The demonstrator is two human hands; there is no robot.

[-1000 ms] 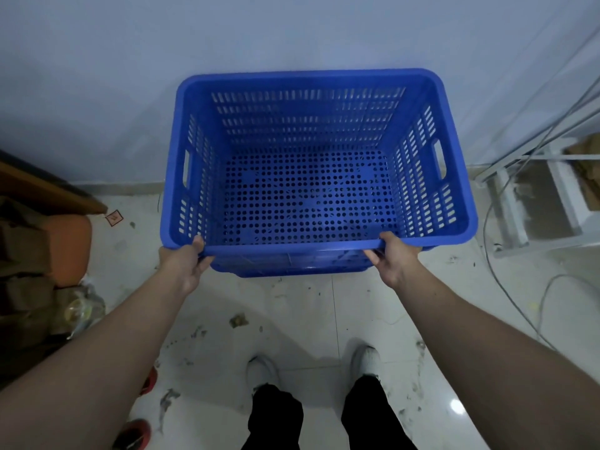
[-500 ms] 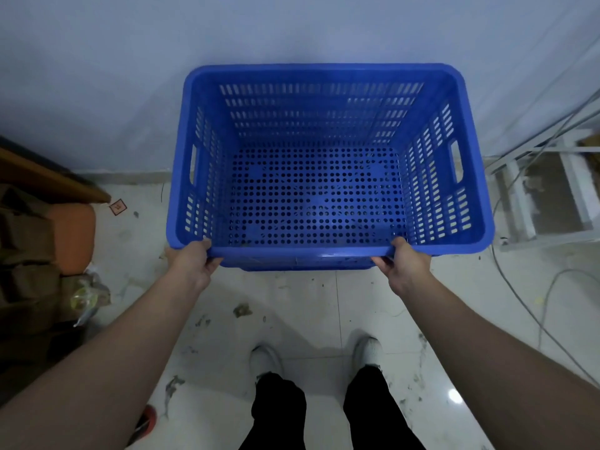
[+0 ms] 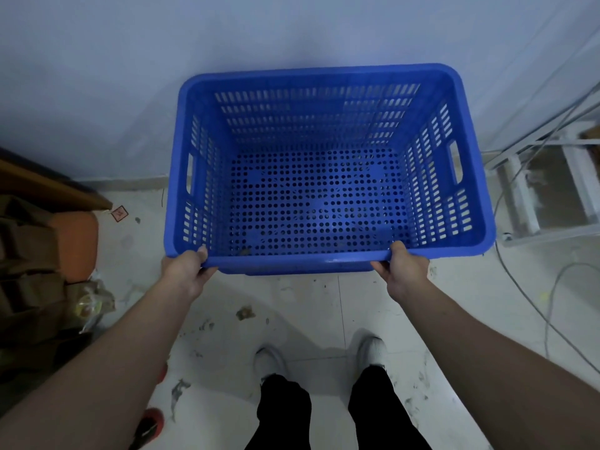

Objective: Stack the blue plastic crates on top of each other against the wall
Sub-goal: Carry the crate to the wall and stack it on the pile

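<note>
Blue crate [image 3: 328,196] sits in the middle of the view, open side up, with nothing inside. Its bottom is full of small round holes, and its walls have rows of slots. Each short side wall has one long handle hole. A thin strip of blue shows under its near edge, but I cannot tell if that is another crate below it.

Both hands hold the near rim. The left hand [image 3: 185,271] is wrapped around the rim close to the near left corner, thumb on top. The right hand [image 3: 404,271] grips the rim further in from the near right corner, thumb on top too. Both arms reach out straight from the bottom of the view.

The far rim of the crate is close to the pale wall [image 3: 292,27]; I cannot tell if it touches. The white tile floor [image 3: 324,306] between the crate and the two white shoes [image 3: 269,358] is open, with some dirty marks. On the left, near the crate's side, are an orange thing [image 3: 78,245] and some brown stuff [image 3: 22,271], with a strip of floor between. On the right, a white metal frame [image 3: 532,203] stands just beside the crate's right rim, and grey cables [image 3: 519,287] lie on the floor there.
</note>
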